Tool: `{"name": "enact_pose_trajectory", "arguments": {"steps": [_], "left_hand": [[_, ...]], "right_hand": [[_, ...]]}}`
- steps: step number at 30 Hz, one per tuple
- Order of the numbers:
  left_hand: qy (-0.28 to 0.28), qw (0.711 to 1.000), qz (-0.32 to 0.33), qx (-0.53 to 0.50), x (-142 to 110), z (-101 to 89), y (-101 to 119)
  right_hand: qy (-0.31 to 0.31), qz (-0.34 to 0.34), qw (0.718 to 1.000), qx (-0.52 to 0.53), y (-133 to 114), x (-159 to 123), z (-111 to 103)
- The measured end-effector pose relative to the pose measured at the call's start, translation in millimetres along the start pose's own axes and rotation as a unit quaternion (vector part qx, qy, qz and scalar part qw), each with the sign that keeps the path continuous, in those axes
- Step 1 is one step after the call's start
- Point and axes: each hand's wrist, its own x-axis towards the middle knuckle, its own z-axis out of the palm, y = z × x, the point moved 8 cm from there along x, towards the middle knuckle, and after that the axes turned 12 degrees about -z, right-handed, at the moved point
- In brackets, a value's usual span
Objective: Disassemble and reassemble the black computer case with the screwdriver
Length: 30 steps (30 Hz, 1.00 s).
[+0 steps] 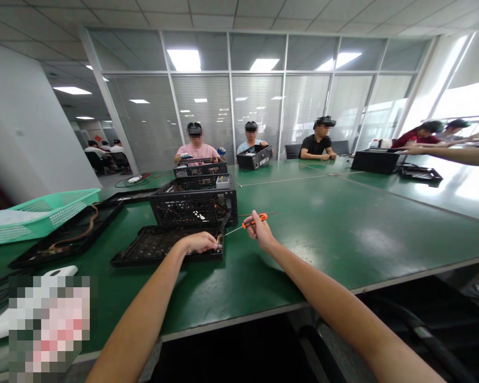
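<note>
My right hand (259, 232) is closed around the orange and black handle of a screwdriver (246, 224). Its thin shaft points left, the tip close to the right end of a black computer panel (151, 246) lying flat on the table. At that same end, my left hand (201, 242) has its fingers bent together by a small metallic part (220, 242); whether they pinch it or something smaller is hidden. Directly behind the panel stands an opened black computer case (187, 207), its inside partly showing.
A green plastic basket (59, 213) sits at the left, beside another black panel (75, 234) with a brown cable. In the left foreground lies a white device (59, 271). Across the green table (327, 223), people work near other computer cases (254, 158). Another person's arm reaches in from the right.
</note>
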Motion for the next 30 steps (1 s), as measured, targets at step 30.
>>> {"name": "enact_pose_trajectory", "arguments": {"steps": [30], "left_hand": [[0.101, 0.990, 0.093, 0.013, -6, -11.6, 1]], "right_hand": [[-0.144, -0.025, 0.981, -0.130, 0, -11, 30]]}}
